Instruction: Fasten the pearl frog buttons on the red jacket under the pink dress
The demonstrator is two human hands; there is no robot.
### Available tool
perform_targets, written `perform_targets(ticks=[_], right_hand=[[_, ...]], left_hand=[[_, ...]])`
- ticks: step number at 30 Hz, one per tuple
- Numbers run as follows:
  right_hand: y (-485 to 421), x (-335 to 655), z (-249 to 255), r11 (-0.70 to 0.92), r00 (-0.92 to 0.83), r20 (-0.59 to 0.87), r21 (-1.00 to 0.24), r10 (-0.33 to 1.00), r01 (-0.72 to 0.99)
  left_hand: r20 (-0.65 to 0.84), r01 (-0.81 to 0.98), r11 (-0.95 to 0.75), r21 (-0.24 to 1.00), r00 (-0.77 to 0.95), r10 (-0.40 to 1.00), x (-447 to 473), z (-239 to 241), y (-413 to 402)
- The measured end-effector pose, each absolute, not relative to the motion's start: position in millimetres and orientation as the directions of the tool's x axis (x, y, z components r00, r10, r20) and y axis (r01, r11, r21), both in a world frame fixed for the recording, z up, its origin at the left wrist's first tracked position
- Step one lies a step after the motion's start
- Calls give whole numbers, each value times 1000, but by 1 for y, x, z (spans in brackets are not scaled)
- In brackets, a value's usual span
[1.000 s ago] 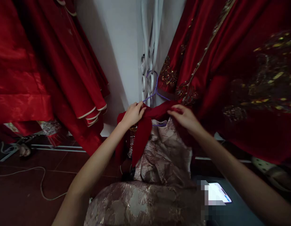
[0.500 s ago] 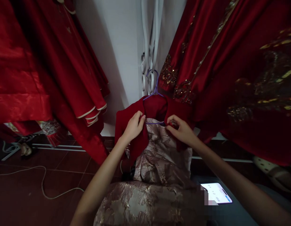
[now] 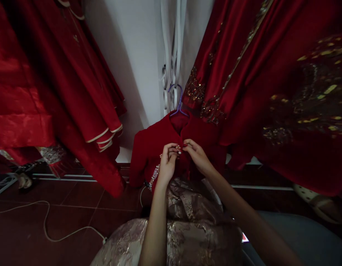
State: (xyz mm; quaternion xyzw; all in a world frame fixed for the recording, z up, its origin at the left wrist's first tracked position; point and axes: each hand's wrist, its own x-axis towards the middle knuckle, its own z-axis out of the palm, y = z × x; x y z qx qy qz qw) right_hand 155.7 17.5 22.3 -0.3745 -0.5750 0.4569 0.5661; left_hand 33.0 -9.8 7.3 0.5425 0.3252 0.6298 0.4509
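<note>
A dark red jacket (image 3: 151, 144) hangs in front of me on a purple hanger (image 3: 178, 108), its two front edges close together at the chest. My left hand (image 3: 169, 158) pinches the jacket's front edge, with pearly beads by the fingertips. Opposite it, my right hand (image 3: 197, 153) grips the other front edge near the neckline. A jewelled trim (image 3: 154, 177) shows on the jacket beside my left wrist. Below the jacket spreads a shiny brocade garment (image 3: 184, 201) in pinkish gold, partly covered by my forearms.
Red garments hang on the left (image 3: 77, 81) and sequinned ones on the right (image 3: 248, 85). White curled metalwork (image 3: 171, 62) stands behind the hanger. A white cable (image 3: 62, 238) lies on the tiled floor; a pale clog (image 3: 312, 199) sits at right.
Both hands have moved inward and slightly down, drawing the jacket fronts together over the hanger's bar and the upper brocade. My right forearm now covers most of the lit phone.
</note>
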Motion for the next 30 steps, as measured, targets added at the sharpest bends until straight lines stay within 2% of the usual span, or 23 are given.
perform_targets(ticks=[5,8,10,14,20,25,30], right_hand=[[8,160,25,295,-153,303,-953,941,-72],[-1,167,27,289,-178,295,-955,939,-58],[-5,169,28,343,-168,341,-939,925,-18],[-4,169,26,431,-176,419,-902,891,32],[1,166,23,418,-149,407,-907,901,53],[-1,169,21,325,-151,311,-942,938,82],[2,171,18,409,-141,392,-902,909,134]], left_hand=[[404,-187,-417,890,-104,909,39,2,-15],[395,-243,-438,866,-206,895,42,1,-10],[364,-297,-429,853,-252,897,43,0,-8],[304,-350,-352,868,-186,934,43,-1,-6],[265,-333,-312,890,-182,947,44,-1,-7],[306,-303,-355,884,-198,931,47,0,-8],[319,-292,-361,885,-183,930,48,-3,-7]])
